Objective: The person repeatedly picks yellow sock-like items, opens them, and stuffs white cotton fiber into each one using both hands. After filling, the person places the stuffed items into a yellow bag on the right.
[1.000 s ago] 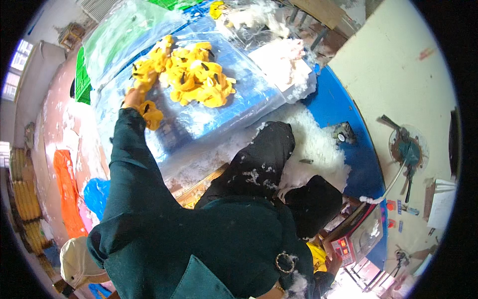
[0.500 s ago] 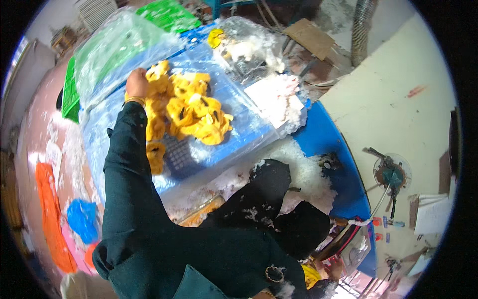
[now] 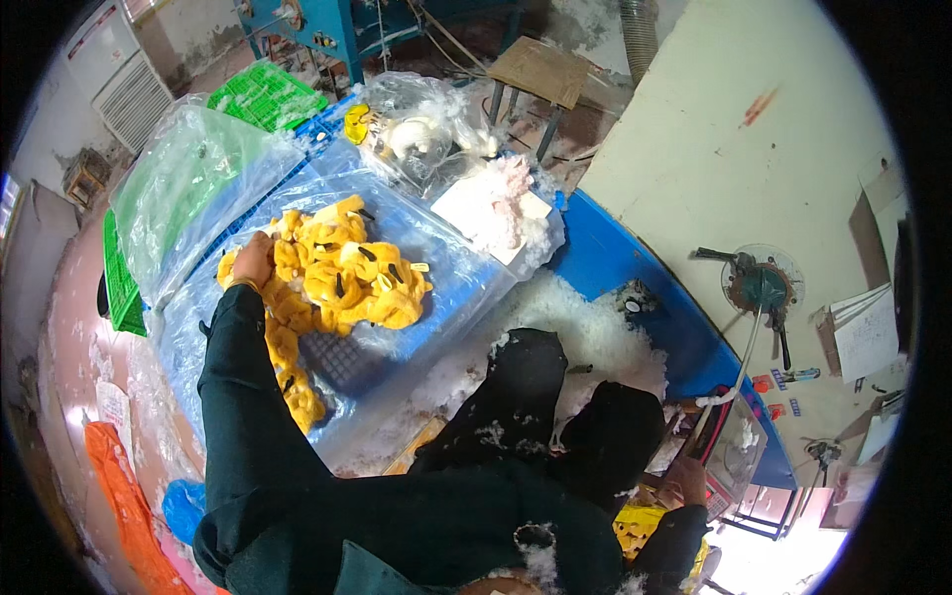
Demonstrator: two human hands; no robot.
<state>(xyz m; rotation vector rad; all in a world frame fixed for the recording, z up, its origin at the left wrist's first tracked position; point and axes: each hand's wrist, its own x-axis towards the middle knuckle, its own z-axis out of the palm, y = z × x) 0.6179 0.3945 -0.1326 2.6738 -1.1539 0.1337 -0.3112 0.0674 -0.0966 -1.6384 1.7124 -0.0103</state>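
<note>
Where fingers curl, they touch plush.

Yellow plush pile reaches further left.
A yellow piece now shows at the pile's left edge, outside the left hand.

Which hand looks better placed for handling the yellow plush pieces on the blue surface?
Probably the left: the left hand is right at the yellow plush pieces, while the right hand is well away, at the picture's lower right.
</note>
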